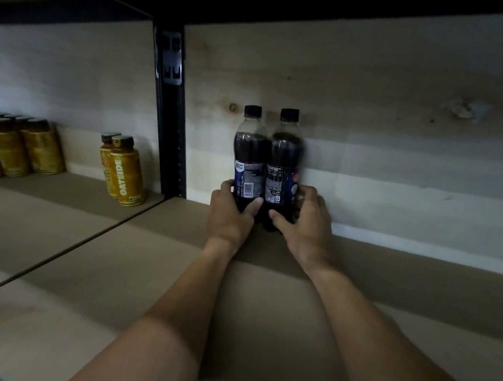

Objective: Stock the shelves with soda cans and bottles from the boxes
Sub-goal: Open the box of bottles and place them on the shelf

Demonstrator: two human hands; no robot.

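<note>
Forearms [185,304] reach in over shelf [406,296]. L hand [229,216] grips L cola bottle [248,157] low, R hand [306,227] grips R cola bottle [282,165]. Both upright, touching, by back wall [381,128], prob. leaving room in front.

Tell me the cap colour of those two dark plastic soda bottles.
Both caps look black, best seen in the head view.

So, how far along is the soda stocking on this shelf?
Early. Done: only yellow bottles in the neighbouring bay, not soda. In hand: the left hand grips the left cola bottle, the right hand grips the right cola bottle, both upright, touching, near the back wall. Left: release them, then fill the shelf board, which shows no other soda. Boxes are out of view.
</note>
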